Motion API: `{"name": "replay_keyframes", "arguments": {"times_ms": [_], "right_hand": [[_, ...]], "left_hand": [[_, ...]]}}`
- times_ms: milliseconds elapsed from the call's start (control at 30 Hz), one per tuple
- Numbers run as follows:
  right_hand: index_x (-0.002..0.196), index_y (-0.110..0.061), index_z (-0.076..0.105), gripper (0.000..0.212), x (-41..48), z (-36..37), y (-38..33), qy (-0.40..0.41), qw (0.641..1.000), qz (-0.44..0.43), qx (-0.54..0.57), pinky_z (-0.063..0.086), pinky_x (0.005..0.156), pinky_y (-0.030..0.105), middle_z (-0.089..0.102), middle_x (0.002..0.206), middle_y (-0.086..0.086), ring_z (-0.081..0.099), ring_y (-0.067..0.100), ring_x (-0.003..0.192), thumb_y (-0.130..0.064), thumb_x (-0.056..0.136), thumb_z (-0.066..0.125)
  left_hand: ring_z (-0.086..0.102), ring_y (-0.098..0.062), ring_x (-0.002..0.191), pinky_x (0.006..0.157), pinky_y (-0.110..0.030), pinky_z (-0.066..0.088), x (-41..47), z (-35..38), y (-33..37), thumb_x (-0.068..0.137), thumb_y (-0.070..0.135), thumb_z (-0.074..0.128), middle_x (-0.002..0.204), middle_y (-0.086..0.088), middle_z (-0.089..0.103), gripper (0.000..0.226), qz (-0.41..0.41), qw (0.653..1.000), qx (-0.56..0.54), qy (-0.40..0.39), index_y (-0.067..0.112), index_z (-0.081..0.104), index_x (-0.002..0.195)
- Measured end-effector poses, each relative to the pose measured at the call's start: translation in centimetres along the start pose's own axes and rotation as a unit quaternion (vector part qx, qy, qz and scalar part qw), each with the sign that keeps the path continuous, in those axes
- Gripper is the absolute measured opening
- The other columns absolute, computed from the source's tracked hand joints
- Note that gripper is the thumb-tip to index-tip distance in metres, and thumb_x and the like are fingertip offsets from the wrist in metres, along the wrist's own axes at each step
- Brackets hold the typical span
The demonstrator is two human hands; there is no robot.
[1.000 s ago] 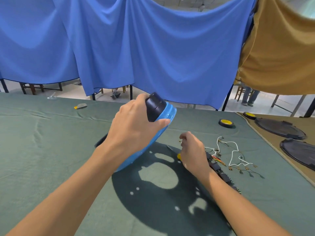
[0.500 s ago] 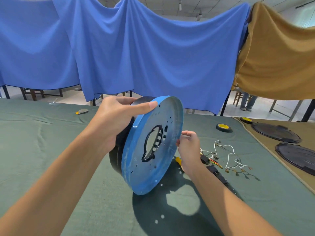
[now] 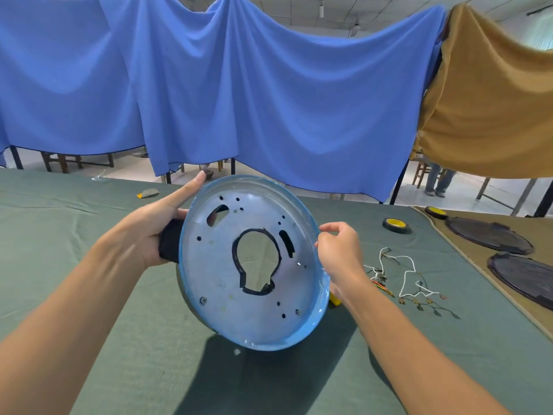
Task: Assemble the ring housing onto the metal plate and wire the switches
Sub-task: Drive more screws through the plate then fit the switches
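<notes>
Blue-filmed metal plate (image 3: pixel 221 295) tilted upright, left hand (image 3: pixel 152 226) grip wrapped round black ring housing (image 3: pixel 170 244), right hand (image 3: pixel 341 250) pinching plate rim

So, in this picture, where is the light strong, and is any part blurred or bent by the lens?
Head view: pale glare on the metal plate, its dark shadow on the green cloth below; head view: left forearm slightly blurred; head view: wide lens tilts the curtain pole.

One metal plate (image 3: pixel 221 265), one black ring housing (image 3: pixel 170 242). Hands, that's two: left hand (image 3: pixel 149 232), right hand (image 3: pixel 341 250). Two tape rolls (image 3: pixel 395 225) (image 3: pixel 435 211), two dark round discs (image 3: pixel 487 235) (image 3: pixel 523 278), one white wire bundle (image 3: pixel 401 274).
</notes>
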State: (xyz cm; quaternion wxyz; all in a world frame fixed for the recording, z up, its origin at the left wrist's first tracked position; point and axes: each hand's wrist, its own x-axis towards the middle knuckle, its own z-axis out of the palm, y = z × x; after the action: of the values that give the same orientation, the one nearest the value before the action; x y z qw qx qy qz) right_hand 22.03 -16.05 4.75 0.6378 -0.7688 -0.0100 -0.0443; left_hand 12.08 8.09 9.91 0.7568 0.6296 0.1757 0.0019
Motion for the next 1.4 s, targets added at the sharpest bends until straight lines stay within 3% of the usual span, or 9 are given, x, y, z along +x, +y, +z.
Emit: {"name": "replay_keyframes", "arguments": {"times_ms": [67,133,200,300,500,833,1000,1100,1400], "right_hand": [[0.098,-0.02,0.054,0.024,-0.1,-0.4,-0.5,-0.015,1.0,0.003,-0.024,0.047,0.065,0.035,0.062,0.097,0.009,0.057,0.024,0.077,-0.005,0.086,0.041],[0.091,-0.018,0.054,0.02,-0.3,-0.6,-1.1,-0.044,0.997,0.004,-0.063,0.044,0.066,0.034,0.062,0.098,0.009,0.053,0.025,0.079,-0.005,0.085,0.04],[0.08,-0.008,0.05,0.013,-0.4,-0.5,-1.5,-0.072,0.994,0.004,-0.087,0.039,0.065,0.033,0.059,0.088,0.01,0.044,0.022,0.073,-0.002,0.084,0.038],[0.08,-0.015,0.052,0.022,-0.3,-0.3,-1.7,-0.094,0.99,0.016,-0.108,0.035,0.063,0.035,0.051,0.077,0.011,0.038,0.022,0.07,0.002,0.081,0.037],[0.082,-0.009,0.061,0.017,0.0,0.2,-1.5,-0.103,0.987,-0.001,-0.122,0.04,0.06,0.027,0.064,0.081,0.008,0.052,0.015,0.07,-0.004,0.09,0.046],[0.078,-0.026,0.068,0.023,0.8,1.0,-2.1,-0.075,0.978,-0.097,-0.17,0.046,0.076,0.033,0.071,0.07,-0.006,0.06,0.014,0.082,-0.011,0.088,0.053],[0.072,-0.024,0.068,0.025,1.1,1.1,-2.4,-0.085,0.963,-0.106,-0.232,0.041,0.051,0.018,0.072,0.066,-0.006,0.064,0.008,0.073,-0.009,0.086,0.054],[0.077,-0.021,0.069,0.019,1.2,1.8,-2.6,-0.145,0.963,-0.117,-0.197,0.057,0.064,0.025,0.074,0.072,-0.003,0.07,0.012,0.078,-0.009,0.089,0.06],[0.081,-0.014,0.066,0.008,0.4,5.6,-3.7,-0.29,0.874,-0.282,-0.27,0.046,0.064,0.009,0.073,0.068,-0.006,0.066,0.004,0.06,-0.018,0.088,0.069]], "left_hand": [[0.071,-0.028,0.074,0.061,-0.039,0.061,0.7,-1.1,-0.4,0.043,0.067,0.083,0.096,-0.013,0.076,0.074,-0.009,1.0,0.019,-0.003,0.01,0.078,0.09],[0.071,-0.026,0.063,0.054,-0.035,0.059,1.4,-2.0,-0.9,0.04,0.063,0.083,0.086,-0.01,0.076,0.06,-0.023,0.999,0.032,-0.003,0.014,0.079,0.074],[0.068,-0.025,0.057,0.051,-0.032,0.057,2.0,-2.7,-1.6,0.043,0.063,0.081,0.079,-0.007,0.075,0.053,-0.045,0.998,0.043,0.011,0.016,0.076,0.067],[0.064,-0.025,0.054,0.052,-0.029,0.054,2.8,-3.6,-3.0,0.05,0.06,0.08,0.075,-0.006,0.071,0.048,-0.072,0.996,0.039,0.023,0.016,0.071,0.067],[0.056,-0.026,0.055,0.052,-0.03,0.047,4.0,-5.3,-5.8,0.046,0.061,0.078,0.074,-0.008,0.064,0.058,-0.093,0.993,0.058,0.036,0.013,0.067,0.075],[0.059,-0.032,0.075,0.073,-0.041,0.048,6.0,-5.0,-7.8,0.04,0.063,0.085,0.095,-0.015,0.065,0.079,-0.105,0.987,0.067,-0.099,0.009,0.071,0.096],[0.062,-0.03,0.07,0.071,-0.039,0.048,6.9,-4.3,-8.0,0.046,0.064,0.082,0.088,-0.014,0.069,0.069,-0.098,0.985,0.057,-0.132,0.011,0.074,0.089],[0.064,-0.03,0.074,0.074,-0.04,0.05,7.5,-4.2,-8.7,0.037,0.066,0.087,0.089,-0.014,0.07,0.075,-0.097,0.983,0.051,-0.144,0.012,0.076,0.088],[0.061,-0.032,0.093,0.092,-0.048,0.043,7.6,-4.7,-9.0,0.049,0.067,0.085,0.104,-0.016,0.07,0.077,-0.108,0.98,0.039,-0.162,0.011,0.076,0.101]]}}
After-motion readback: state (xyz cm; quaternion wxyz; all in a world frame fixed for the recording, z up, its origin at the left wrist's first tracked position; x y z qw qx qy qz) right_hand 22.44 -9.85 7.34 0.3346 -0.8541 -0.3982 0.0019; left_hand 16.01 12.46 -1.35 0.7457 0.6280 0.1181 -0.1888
